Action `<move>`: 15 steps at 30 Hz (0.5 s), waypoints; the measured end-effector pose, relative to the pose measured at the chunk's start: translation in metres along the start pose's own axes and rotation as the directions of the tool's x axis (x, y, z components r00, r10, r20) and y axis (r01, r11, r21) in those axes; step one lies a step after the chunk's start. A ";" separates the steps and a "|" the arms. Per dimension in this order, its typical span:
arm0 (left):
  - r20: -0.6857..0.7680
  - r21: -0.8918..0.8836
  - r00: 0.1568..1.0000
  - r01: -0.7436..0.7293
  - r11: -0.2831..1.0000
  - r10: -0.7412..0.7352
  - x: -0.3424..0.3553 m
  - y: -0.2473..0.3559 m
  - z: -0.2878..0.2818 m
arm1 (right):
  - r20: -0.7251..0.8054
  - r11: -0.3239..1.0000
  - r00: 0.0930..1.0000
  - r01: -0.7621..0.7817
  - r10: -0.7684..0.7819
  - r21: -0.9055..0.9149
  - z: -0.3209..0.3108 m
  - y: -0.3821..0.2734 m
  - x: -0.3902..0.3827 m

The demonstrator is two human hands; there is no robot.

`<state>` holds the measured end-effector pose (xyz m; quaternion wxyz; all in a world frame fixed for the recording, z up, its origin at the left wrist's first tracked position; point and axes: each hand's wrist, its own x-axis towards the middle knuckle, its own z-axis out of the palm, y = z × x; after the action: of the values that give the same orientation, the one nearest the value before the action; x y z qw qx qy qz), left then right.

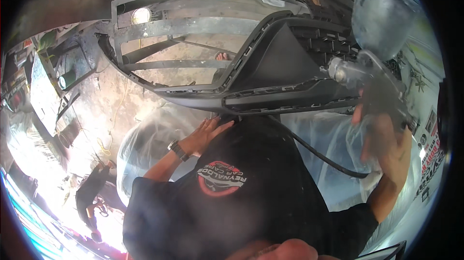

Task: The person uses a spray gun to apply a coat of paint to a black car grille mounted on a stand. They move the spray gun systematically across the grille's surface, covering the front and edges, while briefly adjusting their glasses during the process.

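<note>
On the right, my right hand point(384, 139) is wrapped round a spray gun point(338, 71), somewhat smeared by motion. A large translucent grey cup point(384, 15) sits on top of the gun, and its nozzle end points left toward a black car bumper point(270, 66). The bumper lies across a metal rack point(188, 28) in front of me. My left hand point(205, 136), with a watch at the wrist, has its fingers stretched out beside my black shirt, just below the bumper's near edge. Whether those fingertips touch the bumper I cannot tell.
A black hose point(326, 156) runs from near my waist toward my right forearm. Thin clear plastic sheeting point(154, 139) hangs around my middle. Another person point(94, 194) is at the lower left. A yellow cord point(113, 119) lies on the floor, and a wall stands at the right.
</note>
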<state>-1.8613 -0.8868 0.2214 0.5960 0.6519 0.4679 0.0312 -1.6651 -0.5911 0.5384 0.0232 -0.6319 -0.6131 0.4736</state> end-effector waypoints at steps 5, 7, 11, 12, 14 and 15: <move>-0.008 -0.008 1.000 -0.027 1.000 0.027 0.004 -0.007 0.012 | 0.158 0.994 0.982 -0.107 0.101 0.027 0.003 -0.009 0.001; -0.011 -0.021 1.000 -0.017 1.000 0.017 0.003 -0.008 0.015 | 0.341 0.985 0.937 -0.127 0.079 0.121 0.009 -0.013 0.006; -0.014 -0.006 1.000 -0.024 1.000 0.024 0.005 -0.012 0.023 | 0.504 0.984 0.863 -0.124 0.045 0.125 0.015 -0.027 0.020; 0.015 0.023 1.000 -0.022 1.000 0.021 0.005 -0.012 0.020 | 0.477 0.984 0.875 -0.145 0.078 0.107 0.016 -0.031 0.021; 0.073 0.080 0.997 -0.017 0.997 0.011 0.006 -0.012 0.015 | 0.368 0.987 0.924 -0.144 0.108 0.070 0.020 -0.036 0.018; 0.055 0.053 0.998 -0.025 0.998 0.022 0.005 -0.011 0.012 | 0.283 0.991 0.954 -0.122 0.104 0.049 0.023 -0.036 0.016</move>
<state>-1.8572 -0.8941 0.2063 0.5905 0.6736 0.4444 0.0077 -1.7096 -0.5818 0.5385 -0.0699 -0.5916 -0.5571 0.5786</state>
